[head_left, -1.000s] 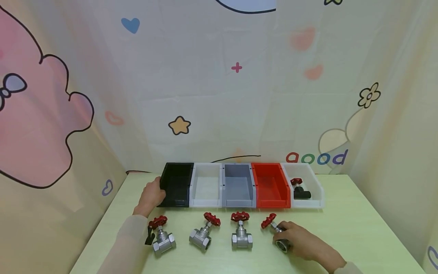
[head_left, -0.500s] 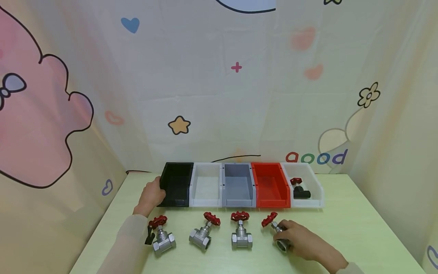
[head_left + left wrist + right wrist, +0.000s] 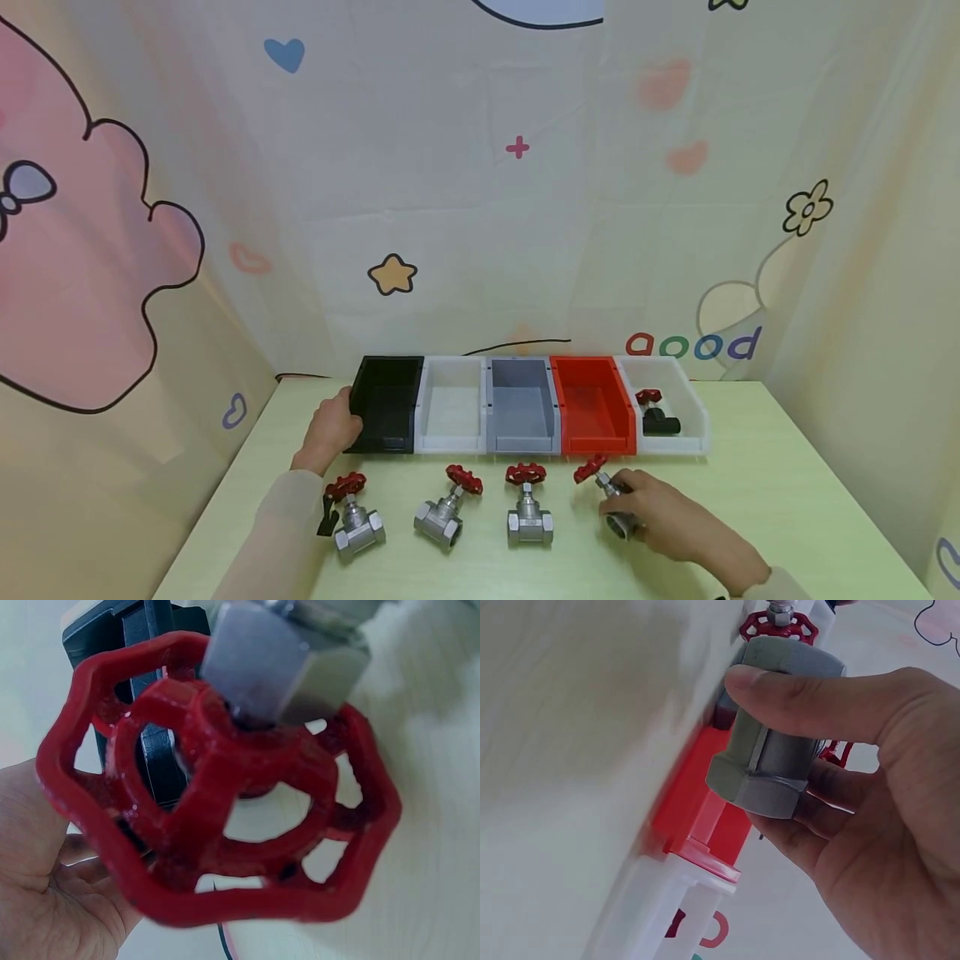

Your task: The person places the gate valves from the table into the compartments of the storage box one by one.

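The right hand (image 3: 663,517) has thumb and fingers closed about the body of a silver handwheel valve (image 3: 780,761), thumb on one side, fingertips on the other. The valve tilts in that grasp, its red handwheel (image 3: 589,468) leaning left and far, just short of the red bin (image 3: 594,412); its body seems clear of the table (image 3: 795,517). So the step in hand looks like a pick-up, and the next move calls for a firm hold, the weight kept level and the wheel free of the bin's near lip. The left hand (image 3: 330,429) rests at the left wall of the black bin (image 3: 390,408) — whether its fingers grip, I cannot tell. Three more silver valves stand or lie leftward along the near side: right (image 3: 530,527), middle (image 3: 438,521) and left (image 3: 360,531). Beyond, a white bin (image 3: 453,408) and a grey bin (image 3: 521,412) continue the row; the far-right white bin (image 3: 699,437) holds a black-bodied valve (image 3: 662,423).
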A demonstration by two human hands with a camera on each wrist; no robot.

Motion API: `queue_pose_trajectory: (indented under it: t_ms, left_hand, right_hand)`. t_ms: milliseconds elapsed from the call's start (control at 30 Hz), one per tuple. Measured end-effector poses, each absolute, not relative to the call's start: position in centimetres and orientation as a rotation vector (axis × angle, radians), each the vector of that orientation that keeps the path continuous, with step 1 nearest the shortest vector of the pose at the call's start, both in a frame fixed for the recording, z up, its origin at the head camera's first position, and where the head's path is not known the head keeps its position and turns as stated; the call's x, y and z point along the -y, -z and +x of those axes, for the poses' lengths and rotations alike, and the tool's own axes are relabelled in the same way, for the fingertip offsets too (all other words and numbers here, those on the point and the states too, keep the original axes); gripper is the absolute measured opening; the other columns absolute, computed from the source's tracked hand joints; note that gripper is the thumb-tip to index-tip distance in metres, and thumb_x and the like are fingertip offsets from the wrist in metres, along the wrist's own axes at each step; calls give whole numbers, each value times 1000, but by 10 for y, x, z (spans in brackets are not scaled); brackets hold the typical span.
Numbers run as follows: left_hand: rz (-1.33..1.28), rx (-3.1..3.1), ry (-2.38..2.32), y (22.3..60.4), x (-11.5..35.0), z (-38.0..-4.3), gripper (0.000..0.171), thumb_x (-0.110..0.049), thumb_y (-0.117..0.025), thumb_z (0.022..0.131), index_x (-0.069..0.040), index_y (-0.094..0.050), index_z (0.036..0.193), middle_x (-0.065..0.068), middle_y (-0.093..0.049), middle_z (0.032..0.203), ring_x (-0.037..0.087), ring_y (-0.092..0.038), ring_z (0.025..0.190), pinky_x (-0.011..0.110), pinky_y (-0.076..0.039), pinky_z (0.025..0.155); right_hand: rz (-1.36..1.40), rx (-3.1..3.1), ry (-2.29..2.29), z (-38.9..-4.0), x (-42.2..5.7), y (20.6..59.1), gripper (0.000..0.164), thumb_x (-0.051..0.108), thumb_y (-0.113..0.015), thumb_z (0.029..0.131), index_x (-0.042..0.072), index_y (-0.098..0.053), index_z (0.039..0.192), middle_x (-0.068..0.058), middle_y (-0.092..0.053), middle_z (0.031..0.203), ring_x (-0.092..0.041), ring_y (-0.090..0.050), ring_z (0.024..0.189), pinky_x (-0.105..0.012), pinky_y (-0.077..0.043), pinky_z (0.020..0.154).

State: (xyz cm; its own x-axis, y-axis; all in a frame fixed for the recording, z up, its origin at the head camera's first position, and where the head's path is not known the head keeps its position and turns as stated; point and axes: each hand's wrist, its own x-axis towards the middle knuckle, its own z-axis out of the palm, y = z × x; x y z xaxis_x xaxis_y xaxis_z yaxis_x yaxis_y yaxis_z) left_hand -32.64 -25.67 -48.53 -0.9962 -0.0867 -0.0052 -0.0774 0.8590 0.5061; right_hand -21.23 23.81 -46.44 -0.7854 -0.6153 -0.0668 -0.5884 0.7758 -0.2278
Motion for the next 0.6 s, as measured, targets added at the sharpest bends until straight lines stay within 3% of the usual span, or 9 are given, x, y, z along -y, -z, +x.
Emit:
queue_pose_trajectory:
  t_ms: [233,400,600]
  left_hand:
    - [146,3013,834,486,256,-326,64,-7,-50,92,7,-26,150,35,-51,137,34,-63,96,55,-51,92]
    - [148,3017,834,486,257,-326,64,-7,-49,92,7,-26,150,34,-51,137,31,-61,90,53,-52,89]
    - [146,3011,842,484,256,-325,63,-7,-49,92,7,-27,149,35,-53,135,36,-63,99,56,-51,92]
  right_hand:
    - [-1112,-2913,276,-214,-240,454,45,2,-84,69,28,-75,104,-4,-60,114,-21,-58,103,-41,-57,84]
    - [-1121,-2914,293,-218,-239,444,43,6,-85,70,30,-74,104,-3,-61,108,-18,-57,96,-38,-58,80]
    - [-1079,-2934,315,-220,-238,435,43,5,-85,70,28,-74,105,-4,-60,109,-20,-56,99,-36,-59,78]
